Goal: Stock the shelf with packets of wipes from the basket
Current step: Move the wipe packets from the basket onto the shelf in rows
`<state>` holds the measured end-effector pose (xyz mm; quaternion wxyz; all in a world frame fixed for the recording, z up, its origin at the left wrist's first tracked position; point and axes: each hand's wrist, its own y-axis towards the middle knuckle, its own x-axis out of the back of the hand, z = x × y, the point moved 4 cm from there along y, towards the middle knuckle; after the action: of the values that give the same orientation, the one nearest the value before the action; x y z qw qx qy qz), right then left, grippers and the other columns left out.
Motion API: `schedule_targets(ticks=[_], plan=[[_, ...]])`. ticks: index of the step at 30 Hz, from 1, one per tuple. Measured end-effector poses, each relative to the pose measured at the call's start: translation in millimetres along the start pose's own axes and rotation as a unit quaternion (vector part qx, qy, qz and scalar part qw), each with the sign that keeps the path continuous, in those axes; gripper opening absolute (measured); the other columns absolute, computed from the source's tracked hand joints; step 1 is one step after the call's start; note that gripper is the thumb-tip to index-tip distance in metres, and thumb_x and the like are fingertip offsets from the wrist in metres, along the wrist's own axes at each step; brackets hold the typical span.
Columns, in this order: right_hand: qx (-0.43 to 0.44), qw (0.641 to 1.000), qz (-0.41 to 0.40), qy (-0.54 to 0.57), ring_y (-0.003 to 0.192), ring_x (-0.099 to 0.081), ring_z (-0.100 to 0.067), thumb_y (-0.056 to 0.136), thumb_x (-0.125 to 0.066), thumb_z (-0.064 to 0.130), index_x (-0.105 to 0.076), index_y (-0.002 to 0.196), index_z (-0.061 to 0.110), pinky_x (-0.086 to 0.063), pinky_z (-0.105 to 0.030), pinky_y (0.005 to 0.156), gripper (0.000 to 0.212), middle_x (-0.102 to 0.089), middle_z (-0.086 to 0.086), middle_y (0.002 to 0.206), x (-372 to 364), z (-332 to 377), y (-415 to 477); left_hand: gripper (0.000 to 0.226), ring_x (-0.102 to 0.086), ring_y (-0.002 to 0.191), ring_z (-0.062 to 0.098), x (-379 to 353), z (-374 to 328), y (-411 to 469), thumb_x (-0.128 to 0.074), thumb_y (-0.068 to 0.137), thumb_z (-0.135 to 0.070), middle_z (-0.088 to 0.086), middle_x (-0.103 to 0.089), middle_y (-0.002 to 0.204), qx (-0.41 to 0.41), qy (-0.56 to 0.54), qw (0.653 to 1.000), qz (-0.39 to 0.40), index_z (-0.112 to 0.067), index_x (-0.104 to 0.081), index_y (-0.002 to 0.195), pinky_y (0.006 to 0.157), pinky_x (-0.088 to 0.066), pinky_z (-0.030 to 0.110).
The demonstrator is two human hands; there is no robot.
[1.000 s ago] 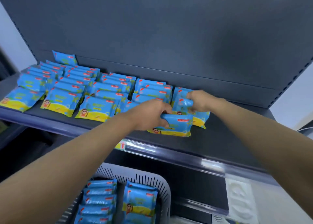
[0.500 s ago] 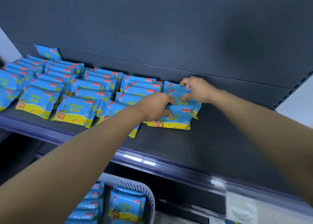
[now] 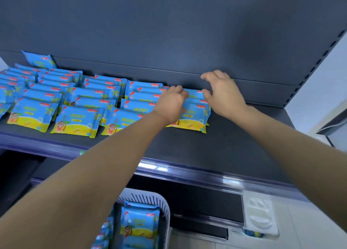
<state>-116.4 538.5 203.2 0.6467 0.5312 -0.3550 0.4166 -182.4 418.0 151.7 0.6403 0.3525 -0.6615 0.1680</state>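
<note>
Blue and yellow wipe packets [image 3: 75,105] lie in overlapping rows across the left and middle of the dark shelf [image 3: 234,145]. The rightmost row ends in a front packet [image 3: 193,117]. My left hand [image 3: 170,104] rests on this row with its fingers curled over a packet's top edge. My right hand [image 3: 221,92] hovers just right of it, fingers spread, holding nothing, close to the back panel. Below the shelf, the white slotted basket [image 3: 150,196] holds more packets [image 3: 139,222].
The right part of the shelf is bare up to a perforated upright [image 3: 319,60]. One packet [image 3: 38,59] leans against the back panel at far left. A white moulded object [image 3: 260,216] sits at lower right beside a lower shelf edge.
Both hands slid toward the back of the shelf along the rightmost row. My right hand let go of the packets and opened; the left stays curled on a packet.
</note>
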Motion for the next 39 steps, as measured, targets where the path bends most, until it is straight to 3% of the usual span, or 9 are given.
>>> schedule_targets(ticks=[6,11,18,22,28,32,39], plan=[[0.018,0.995,-0.089,0.035,0.111,-0.048,-0.033,0.087,-0.055,0.014,-0.051,0.125,0.008,-0.038,-0.042,0.094,0.038,-0.053,-0.012,0.122,23,65,-36,0.036,-0.05,0.104,0.035,72,13,-74,-0.063,0.079,-0.01,0.015,-0.056,0.113,-0.039,-0.054,0.982,-0.179,-0.004,-0.058,0.114,0.09,-0.033,0.039],[0.083,0.993,-0.072,0.053,0.108,-0.051,-0.036,0.084,-0.056,0.012,-0.056,0.118,0.003,-0.04,-0.044,0.092,0.035,-0.056,-0.015,0.118,4,146,-89,0.033,-0.056,0.101,0.037,99,38,-162,-0.065,0.074,-0.005,0.021,-0.059,0.108,-0.048,-0.062,0.977,-0.197,0.003,-0.061,0.106,0.088,-0.039,0.041],[0.097,0.995,0.005,0.027,0.113,-0.05,-0.034,0.087,-0.054,0.016,-0.054,0.121,0.005,-0.039,-0.043,0.09,0.035,-0.056,-0.014,0.121,-49,214,-147,0.033,-0.053,0.104,0.037,78,78,-269,-0.068,0.078,-0.007,0.02,-0.058,0.11,0.018,-0.079,0.986,-0.142,0.002,-0.061,0.109,0.089,-0.04,0.043],[0.093,0.99,0.106,-0.005,0.113,-0.047,-0.032,0.09,-0.051,0.016,-0.05,0.126,0.009,-0.036,-0.04,0.089,0.036,-0.053,-0.011,0.122,-108,234,-187,0.033,-0.053,0.105,0.036,44,92,-317,-0.067,0.08,-0.007,0.019,-0.058,0.112,0.026,-0.08,0.993,-0.084,0.001,-0.061,0.111,0.088,-0.038,0.041],[0.068,0.957,0.279,-0.041,0.11,-0.049,-0.033,0.092,-0.045,0.014,-0.044,0.127,0.008,-0.039,-0.04,0.087,0.035,-0.053,-0.015,0.122,-201,242,-237,0.034,-0.051,0.109,0.031,-25,123,-371,-0.066,0.082,-0.015,0.013,-0.057,0.115,0.037,-0.072,0.996,0.033,-0.006,-0.06,0.114,0.094,-0.036,0.039],[0.034,0.937,0.343,-0.059,0.111,-0.05,-0.034,0.092,-0.051,0.014,-0.045,0.126,0.006,-0.043,-0.041,0.088,0.036,-0.054,-0.017,0.123,-244,236,-249,0.038,-0.046,0.114,0.027,-71,137,-396,-0.062,0.085,-0.022,0.008,-0.053,0.12,0.022,-0.047,0.99,0.135,-0.011,-0.055,0.121,0.097,-0.034,0.038],[-0.042,0.891,0.433,-0.129,0.122,-0.041,-0.035,0.086,-0.054,0.014,-0.032,0.137,0.007,-0.037,-0.047,0.098,0.056,-0.041,-0.016,0.132,-291,207,-266,0.046,-0.043,0.121,0.027,-123,148,-411,-0.063,0.087,-0.027,0.006,-0.048,0.13,0.039,-0.039,0.96,0.276,-0.016,-0.049,0.129,0.103,-0.032,0.037]])
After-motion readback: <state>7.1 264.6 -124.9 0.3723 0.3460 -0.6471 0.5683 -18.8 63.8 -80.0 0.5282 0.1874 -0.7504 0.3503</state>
